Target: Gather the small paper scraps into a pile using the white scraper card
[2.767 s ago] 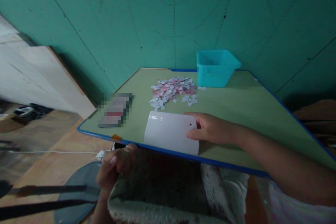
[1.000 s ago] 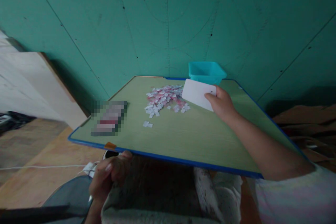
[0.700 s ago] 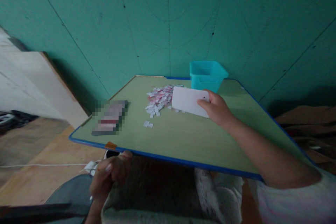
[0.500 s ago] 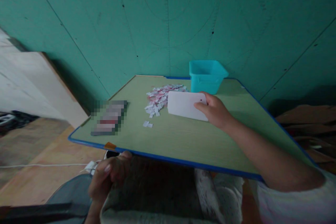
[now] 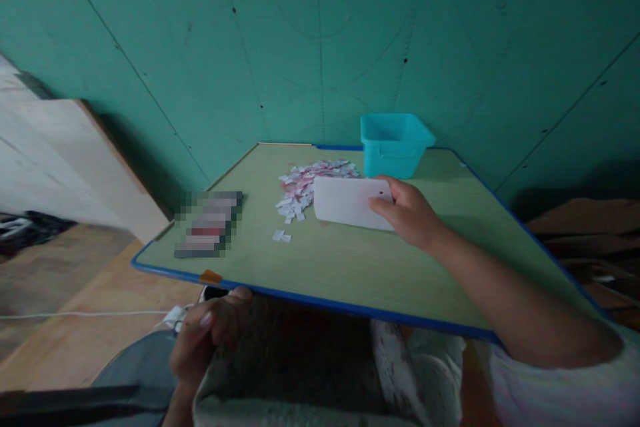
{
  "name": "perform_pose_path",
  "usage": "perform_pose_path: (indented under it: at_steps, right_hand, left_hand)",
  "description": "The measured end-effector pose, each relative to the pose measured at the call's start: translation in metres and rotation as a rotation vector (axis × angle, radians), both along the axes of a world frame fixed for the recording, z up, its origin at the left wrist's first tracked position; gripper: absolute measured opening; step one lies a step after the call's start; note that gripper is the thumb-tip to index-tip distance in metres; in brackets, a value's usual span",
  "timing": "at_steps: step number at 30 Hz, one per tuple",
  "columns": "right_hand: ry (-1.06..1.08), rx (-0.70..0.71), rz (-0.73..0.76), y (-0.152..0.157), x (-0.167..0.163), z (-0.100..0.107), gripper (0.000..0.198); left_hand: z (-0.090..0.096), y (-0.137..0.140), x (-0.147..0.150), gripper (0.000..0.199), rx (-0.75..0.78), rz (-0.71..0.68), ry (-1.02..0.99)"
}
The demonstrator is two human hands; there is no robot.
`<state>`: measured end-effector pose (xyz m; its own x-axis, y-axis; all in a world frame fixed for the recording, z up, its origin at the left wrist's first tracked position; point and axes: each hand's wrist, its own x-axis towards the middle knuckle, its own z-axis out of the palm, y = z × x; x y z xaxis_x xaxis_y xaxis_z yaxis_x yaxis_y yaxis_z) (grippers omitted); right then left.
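My right hand (image 5: 407,212) grips one end of a flat white board (image 5: 345,203) with rounded corners and a small dark hole, the thumb lying on its face. The board is held above the table, tilted towards me, and covers part of a pile of small white and pinkish paper pieces (image 5: 300,187). A few loose paper scraps (image 5: 282,236) lie nearer the front edge. Below that edge, at the lower left, my left hand (image 5: 210,323) is closed with its fingers curled in; whatever it may hold is hidden.
A turquoise plastic bin (image 5: 393,159) stands at the table's back edge, by the green wall (image 5: 200,47). On the left of the table (image 5: 350,267) lies a blurred-out dark rectangular item (image 5: 210,225). Pale panels (image 5: 90,153) lean at the far left, and a grey stool (image 5: 135,367) is below.
The white board in my right hand has shifted slightly left and its near edge has tipped a little. My left hand stays where it was.
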<state>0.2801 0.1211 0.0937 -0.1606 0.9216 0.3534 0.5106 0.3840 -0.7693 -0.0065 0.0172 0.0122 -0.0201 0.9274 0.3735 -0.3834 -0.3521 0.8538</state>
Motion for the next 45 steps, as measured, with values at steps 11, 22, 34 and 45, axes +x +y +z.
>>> perform_pose_path:
  at_steps: [11, 22, 34, 45]
  right_hand:
    - [0.105, -0.067, 0.053, 0.001, 0.0, -0.003, 0.021]
    - [0.1, -0.059, -0.042, 0.008, 0.002, -0.007, 0.023]
    - [0.21, -0.11, -0.081, 0.014, 0.003, -0.015, 0.025]
    - [0.496, -0.294, -0.069, 0.018, 0.003, -0.014, 0.025]
  left_hand:
    - [0.0, 0.0, 0.001, 0.027, 0.014, -0.004, 0.002]
    - [0.0, -0.001, 0.004, 0.027, -0.006, 0.029, -0.023]
    - [-0.001, -0.001, 0.002, 0.026, 0.012, -0.041, -0.022]
    - [-0.009, 0.001, -0.006, 0.027, 0.024, -0.042, 0.014]
